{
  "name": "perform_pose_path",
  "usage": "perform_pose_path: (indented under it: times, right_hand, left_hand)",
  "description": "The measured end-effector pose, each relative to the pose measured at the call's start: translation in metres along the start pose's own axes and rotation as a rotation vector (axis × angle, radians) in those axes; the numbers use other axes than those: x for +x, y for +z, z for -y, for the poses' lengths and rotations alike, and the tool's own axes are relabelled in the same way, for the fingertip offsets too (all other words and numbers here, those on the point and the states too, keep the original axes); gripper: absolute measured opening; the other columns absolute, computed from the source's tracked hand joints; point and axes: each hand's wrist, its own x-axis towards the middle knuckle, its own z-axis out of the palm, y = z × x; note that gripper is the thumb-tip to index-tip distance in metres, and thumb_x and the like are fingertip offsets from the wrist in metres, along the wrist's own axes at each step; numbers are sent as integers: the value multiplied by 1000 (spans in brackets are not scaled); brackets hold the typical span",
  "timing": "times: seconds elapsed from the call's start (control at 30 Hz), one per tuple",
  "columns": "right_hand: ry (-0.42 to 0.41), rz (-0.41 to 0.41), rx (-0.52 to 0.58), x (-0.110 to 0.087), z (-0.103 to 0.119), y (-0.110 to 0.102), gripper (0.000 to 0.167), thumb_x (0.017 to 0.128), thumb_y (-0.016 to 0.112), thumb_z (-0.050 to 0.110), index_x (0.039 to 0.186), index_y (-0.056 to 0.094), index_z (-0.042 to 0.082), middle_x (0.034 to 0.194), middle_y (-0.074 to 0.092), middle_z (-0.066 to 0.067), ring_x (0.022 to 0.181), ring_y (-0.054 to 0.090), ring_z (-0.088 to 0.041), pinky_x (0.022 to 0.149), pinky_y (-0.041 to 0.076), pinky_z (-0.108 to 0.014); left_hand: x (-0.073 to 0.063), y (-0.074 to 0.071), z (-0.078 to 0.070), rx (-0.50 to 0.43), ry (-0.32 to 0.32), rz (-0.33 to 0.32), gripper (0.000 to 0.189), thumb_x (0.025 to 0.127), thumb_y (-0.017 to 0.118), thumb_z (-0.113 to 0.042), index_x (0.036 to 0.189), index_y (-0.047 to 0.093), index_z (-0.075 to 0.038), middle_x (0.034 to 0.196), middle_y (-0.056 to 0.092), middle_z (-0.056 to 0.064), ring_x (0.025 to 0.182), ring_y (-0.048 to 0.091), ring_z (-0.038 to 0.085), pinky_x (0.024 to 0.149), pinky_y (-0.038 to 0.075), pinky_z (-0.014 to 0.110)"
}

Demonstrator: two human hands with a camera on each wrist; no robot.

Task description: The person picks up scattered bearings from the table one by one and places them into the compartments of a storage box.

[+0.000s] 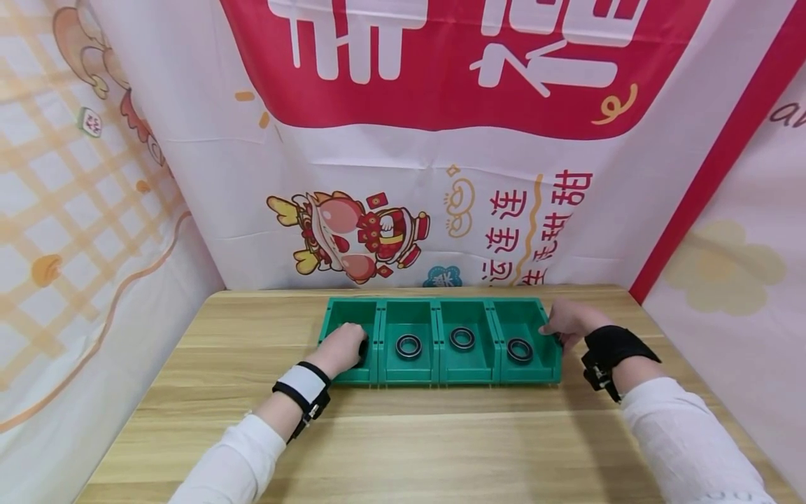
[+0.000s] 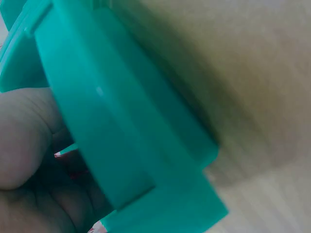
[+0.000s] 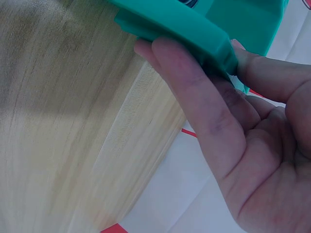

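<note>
Four joined green storage bins (image 1: 406, 379) form a row on the wooden table. My left hand (image 1: 341, 348) grips the left-end bin (image 2: 109, 116) at its side, thumb reaching over into it; the fingertips are hidden behind the green plastic. A dark piece of a ring (image 1: 363, 347) shows beside that hand, mostly covered. At the other end, my right hand (image 1: 569, 323) pinches the outer wall of the right-end bin (image 3: 194, 26), thumb inside and fingers (image 3: 194, 92) outside below the rim. Black-rimmed bearings lie in the other bins: one (image 1: 408, 346), another (image 1: 462, 339) and a third (image 1: 520, 351).
The wood-grain table (image 1: 441, 448) extends in front of the row and to both sides. A white and red printed cloth (image 1: 390, 154) hangs right behind the table, with more cloth at the left (image 1: 82, 210) and right (image 1: 743, 259).
</note>
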Motion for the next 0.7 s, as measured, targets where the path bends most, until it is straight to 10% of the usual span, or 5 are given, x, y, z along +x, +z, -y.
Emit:
perform_pose_path:
  times: [0.5, 0.7]
  right_hand:
    - [-31, 6, -46, -2, -7, -2, 34, 98, 53, 12, 112, 54, -19, 84, 62, -17, 68, 66, -23, 66, 57, -37]
    - [-67, 47, -134, -19, -10, -8, 61, 99, 53, 32, 127, 42, -22, 105, 61, -28, 90, 65, -34, 72, 56, -41]
  left_hand:
    - [-3, 2, -8, 61, -15, 32, 10, 89, 60, 4, 82, 66, -1, 77, 59, 6, 68, 49, 19, 64, 46, 34]
    - [-5, -16, -20, 141, 41, 54, 43, 96, 59, -25, 128, 57, 4, 124, 59, 22, 116, 55, 34, 98, 43, 47]
